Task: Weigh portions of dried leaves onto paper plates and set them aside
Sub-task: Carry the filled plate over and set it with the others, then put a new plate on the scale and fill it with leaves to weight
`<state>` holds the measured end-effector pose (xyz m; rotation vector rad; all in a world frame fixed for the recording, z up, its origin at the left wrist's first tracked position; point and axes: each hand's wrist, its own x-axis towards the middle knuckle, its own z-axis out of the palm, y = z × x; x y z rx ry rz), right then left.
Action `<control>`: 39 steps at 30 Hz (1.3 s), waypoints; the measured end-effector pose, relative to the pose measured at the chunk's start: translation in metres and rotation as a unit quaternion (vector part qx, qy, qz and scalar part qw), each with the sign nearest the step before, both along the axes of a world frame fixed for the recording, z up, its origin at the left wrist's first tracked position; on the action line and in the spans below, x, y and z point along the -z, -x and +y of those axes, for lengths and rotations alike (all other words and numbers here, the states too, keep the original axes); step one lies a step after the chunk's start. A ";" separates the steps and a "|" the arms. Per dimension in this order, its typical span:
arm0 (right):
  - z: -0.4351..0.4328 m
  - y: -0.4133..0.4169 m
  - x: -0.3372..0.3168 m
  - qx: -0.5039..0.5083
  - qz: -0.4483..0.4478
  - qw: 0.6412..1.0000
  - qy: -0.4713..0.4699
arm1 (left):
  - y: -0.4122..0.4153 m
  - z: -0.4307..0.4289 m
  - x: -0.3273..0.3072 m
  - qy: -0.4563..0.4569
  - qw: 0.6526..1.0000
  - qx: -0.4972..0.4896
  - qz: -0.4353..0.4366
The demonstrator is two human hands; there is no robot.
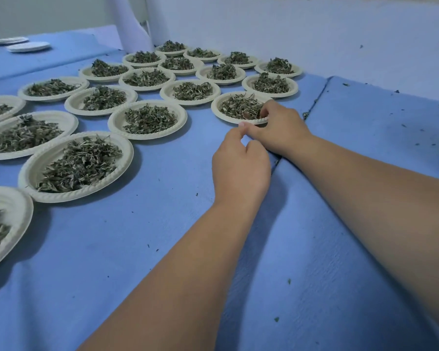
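**Leaves on the right-hand plate, both hands at its rim**

Leaves (pixel 238 106): dry, dark green, heaped in a pale paper plate (pixel 214 107). The plate lies flat on the blue cloth (pixel 162 224), at the right end of the spread, about mid-depth on the table.

Right hand (pixel 281 127): at the plate's near-right edge. Fingers are curled over the rim, tips down among the leaves. The thumb lies along the near rim, so the rim is pinched between thumb and fingers.

Left hand (pixel 241 171): just near of the plate, back of the hand up, fingers curled in narrow. The forefinger tip sits by the right thumb at the near rim. Cannot tell whether it holds anything; the palm side is hidden.

Other plates (pixel 112 121): many, each with its own heap, set in rows left and far of this one. Most are close together or touching.

Empty plates (pixel 28 46): two low white stacks at the far left, well apart from the rest.

Seam (pixel 316 97): a fold in the cloth just right of the plate, passing under the right wrist.

Crumbs (pixel 276 319): loose green bits scattered on the cloth, mostly on the right side.
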<state>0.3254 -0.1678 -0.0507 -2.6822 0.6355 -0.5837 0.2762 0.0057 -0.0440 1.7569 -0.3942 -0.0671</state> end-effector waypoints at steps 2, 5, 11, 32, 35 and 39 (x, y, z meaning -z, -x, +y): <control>0.001 0.004 -0.002 0.005 -0.004 1.000 -0.010 | 0.001 0.001 -0.003 -0.008 1.000 0.005 -0.005; 0.004 0.015 -0.005 0.005 -0.010 0.999 -0.032 | 0.007 0.002 -0.008 -0.030 0.999 0.024 -0.014; 0.007 0.088 -0.025 -0.023 -0.025 0.999 -0.012 | 0.038 -0.001 -0.025 -0.107 0.980 0.118 -0.123; -0.092 0.511 -0.047 0.316 0.019 0.941 0.118 | 0.231 -0.192 -0.109 -0.183 0.800 0.286 -0.495; -0.108 0.527 -0.040 0.368 0.110 0.919 0.087 | 0.241 -0.222 -0.122 -0.314 0.732 0.280 -0.537; -0.110 0.524 -0.033 0.347 0.123 0.925 0.088 | 0.245 -0.234 -0.134 -0.401 0.628 0.258 -0.615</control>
